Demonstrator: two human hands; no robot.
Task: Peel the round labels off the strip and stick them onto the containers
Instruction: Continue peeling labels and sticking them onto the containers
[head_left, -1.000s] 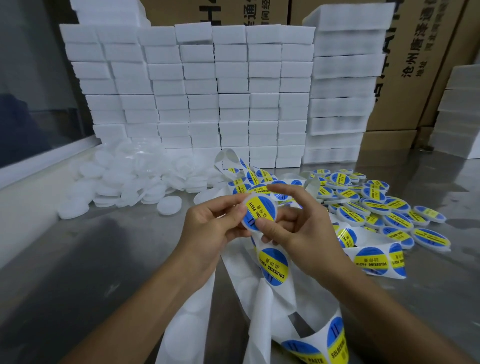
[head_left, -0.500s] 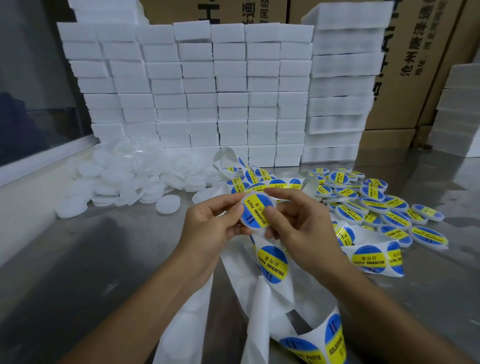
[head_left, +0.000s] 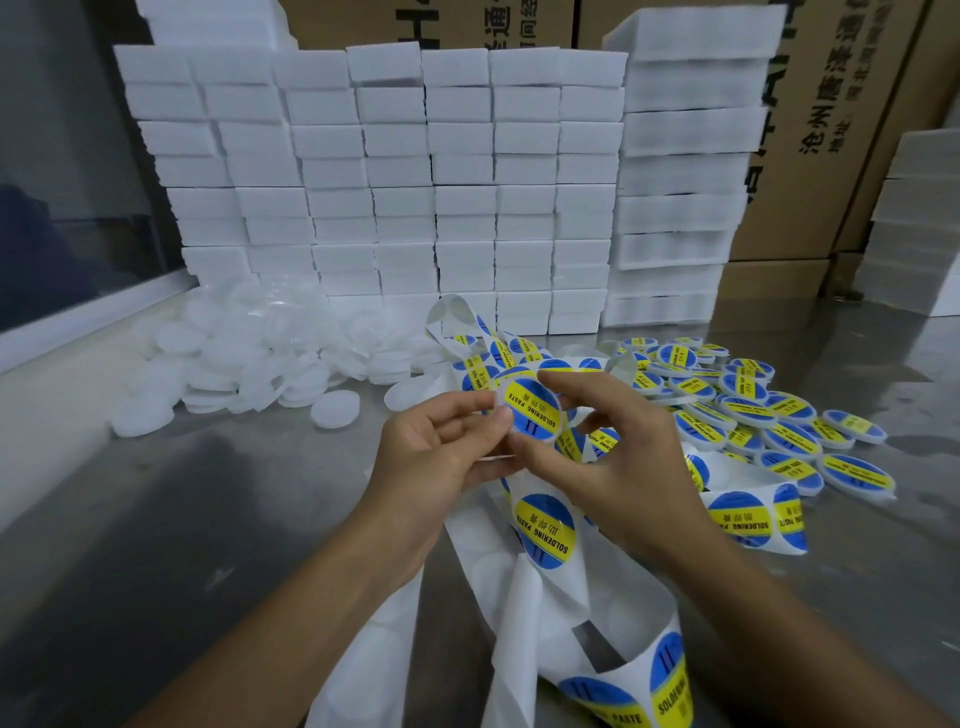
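Observation:
Between my two hands is a small round white container (head_left: 531, 410) with a blue and yellow label on its face. My left hand (head_left: 436, 457) pinches its left edge with thumb and fingers. My right hand (head_left: 602, 457) curls round its right side, thumb under it and forefinger on its top edge. The white backing strip (head_left: 540, 582) hangs under my hands, with blue and yellow labels (head_left: 545, 530) on it, and runs down to the bottom edge. Labelled containers (head_left: 753, 421) lie in a heap at the right. Plain white containers (head_left: 260, 358) are piled at the left.
A wall of stacked white foam blocks (head_left: 395, 197) stands at the back of the grey metal table (head_left: 156, 519). Taller foam trays (head_left: 680, 171) and brown cardboard boxes (head_left: 810, 130) stand behind at the right. A pale ledge (head_left: 62, 358) runs along the left.
The labelled container has turned a little between my fingers. My right forefinger has moved along its top edge. Both hands stay in the same place above the strip.

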